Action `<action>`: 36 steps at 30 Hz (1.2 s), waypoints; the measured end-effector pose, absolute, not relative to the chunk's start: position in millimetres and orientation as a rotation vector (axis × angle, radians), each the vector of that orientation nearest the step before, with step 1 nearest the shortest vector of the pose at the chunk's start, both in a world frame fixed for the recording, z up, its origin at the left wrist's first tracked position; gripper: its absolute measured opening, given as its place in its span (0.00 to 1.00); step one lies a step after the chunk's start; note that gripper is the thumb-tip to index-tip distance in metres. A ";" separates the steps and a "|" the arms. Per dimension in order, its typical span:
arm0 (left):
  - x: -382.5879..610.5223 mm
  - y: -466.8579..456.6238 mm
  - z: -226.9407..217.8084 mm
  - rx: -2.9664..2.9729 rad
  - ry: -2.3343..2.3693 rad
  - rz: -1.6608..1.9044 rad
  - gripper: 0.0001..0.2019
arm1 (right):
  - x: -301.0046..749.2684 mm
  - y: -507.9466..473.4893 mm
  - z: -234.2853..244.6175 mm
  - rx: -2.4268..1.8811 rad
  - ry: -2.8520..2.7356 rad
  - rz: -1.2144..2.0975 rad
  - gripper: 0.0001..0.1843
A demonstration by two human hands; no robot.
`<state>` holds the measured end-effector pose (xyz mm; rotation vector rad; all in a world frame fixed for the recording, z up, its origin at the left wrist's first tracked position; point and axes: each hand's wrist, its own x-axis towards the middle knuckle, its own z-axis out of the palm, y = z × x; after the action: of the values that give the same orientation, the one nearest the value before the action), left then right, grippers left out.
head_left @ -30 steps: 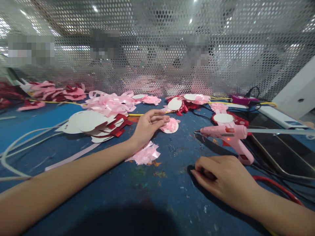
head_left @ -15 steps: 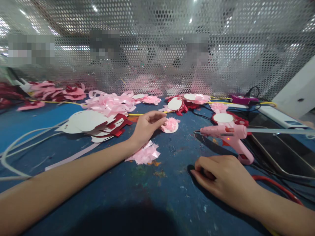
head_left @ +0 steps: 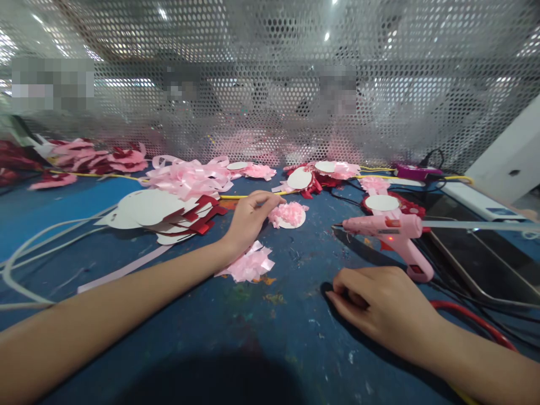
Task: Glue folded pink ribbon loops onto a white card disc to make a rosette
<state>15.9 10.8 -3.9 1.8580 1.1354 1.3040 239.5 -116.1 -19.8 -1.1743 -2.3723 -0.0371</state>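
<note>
My left hand (head_left: 250, 220) is at the middle of the table, thumb and index finger drawn together in a pinch. Its fingertips are at the upper left edge of a pink ribbon rosette (head_left: 287, 214), which lies on a round white disc (head_left: 298, 223). Whether they hold any of the ribbon is hidden. Below my left wrist lies a pink ribbon bow (head_left: 252, 264). My right hand (head_left: 383, 312) rests on the table in a loose fist, with nothing seen in it. Just above it stands a pink glue gun (head_left: 392, 228), nozzle pointing left, its small light lit.
White card shapes with red parts (head_left: 147, 211) are stacked at left, behind white cables (head_left: 17, 281). Pink ribbon (head_left: 189, 177) is heaped beyond. Red and white badges (head_left: 300, 179) lie along the perforated screen (head_left: 270, 101). At right are a dark flat device (head_left: 485, 247) and a red cable (head_left: 476, 320).
My left hand has shifted slightly left, so more of the pink rosette shows. My right hand and the glue gun have hardly moved.
</note>
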 end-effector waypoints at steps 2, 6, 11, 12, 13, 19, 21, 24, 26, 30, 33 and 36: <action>15.6 11.2 -5.5 1.851 1.143 1.309 0.08 | 239.2 -116.1 -19.7 -1.178 -2.370 -0.033 0.09; 15.0 12.6 -9.0 1.846 1.134 1.344 0.10 | 238.6 -116.2 -19.6 -1.182 -2.368 -0.033 0.09; 15.1 13.2 -9.2 1.834 1.171 1.351 0.17 | 238.5 -115.8 -19.3 -1.183 -2.371 -0.034 0.09; 15.3 13.2 -9.4 1.821 1.166 1.357 0.18 | 238.6 -115.7 -19.3 -1.186 -2.372 -0.036 0.09; 15.5 13.2 -9.6 1.804 1.152 1.366 0.18 | 238.7 -115.5 -19.3 -1.189 -2.372 -0.037 0.09; 16.5 13.2 -11.3 1.720 1.031 1.432 0.23 | 238.9 -115.6 -19.9 -1.186 -2.375 -0.028 0.09; 16.9 12.3 -10.1 1.689 1.018 1.410 0.26 | 238.8 -116.0 -19.7 -1.188 -2.374 -0.028 0.09; 18.1 9.7 -6.8 1.673 1.028 1.381 0.23 | 238.8 -116.6 -19.2 -1.192 -2.380 -0.024 0.09; 19.0 7.5 -4.3 1.695 1.056 1.361 0.13 | 238.8 -116.8 -19.0 -1.196 -2.379 -0.022 0.09; 19.3 4.9 -1.4 1.751 1.083 1.344 0.10 | 238.6 -116.7 -18.8 -1.201 -2.380 -0.018 0.09; 18.4 5.6 -2.0 1.730 1.085 1.330 0.10 | 238.3 -116.5 -18.4 -1.209 -2.392 -0.010 0.10; 17.6 7.6 -4.2 1.731 1.091 1.333 0.16 | 238.4 -116.8 -17.9 -1.206 -2.394 -0.019 0.10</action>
<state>17.6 7.6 -4.2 1.7308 1.0911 1.3328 238.4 -116.8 -17.9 -1.2056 -2.3935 -0.0186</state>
